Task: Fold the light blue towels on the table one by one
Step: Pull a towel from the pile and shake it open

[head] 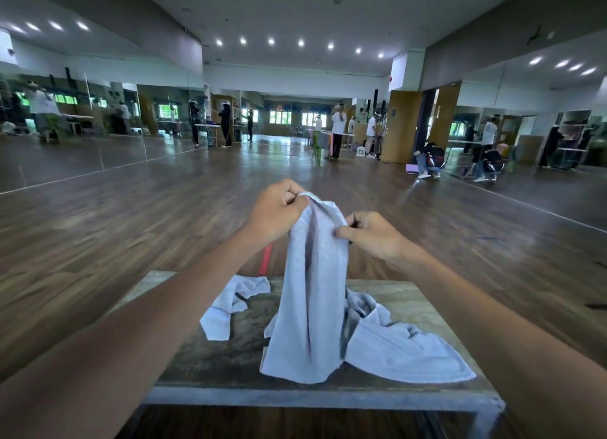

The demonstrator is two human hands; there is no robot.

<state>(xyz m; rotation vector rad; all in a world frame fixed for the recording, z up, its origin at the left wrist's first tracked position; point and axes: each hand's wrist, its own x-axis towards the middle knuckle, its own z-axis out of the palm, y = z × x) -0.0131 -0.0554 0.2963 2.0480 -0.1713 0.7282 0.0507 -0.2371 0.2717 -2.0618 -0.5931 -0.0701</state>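
- Left hand (pixel 279 215) and right hand (pixel 372 236) are both clamped on the top edge of the towel (pixel 312 294), thumb and fingers pinching cloth, hands near each other.
- Towel hangs bunched over mid-table (pixel 295 398); its lower hem touches the top toward 6 o'clock.
- Second towel (pixel 407 350) lies crumpled at 4 o'clock, touching the hanging one. Third towel (pixel 230 304) lies at 10 o'clock, apart.
- Judged step: finding the corners. Work each pinch outward along the hem to a corner, pull taut so the cloth hangs flat, and lift it off the second towel before laying it down.
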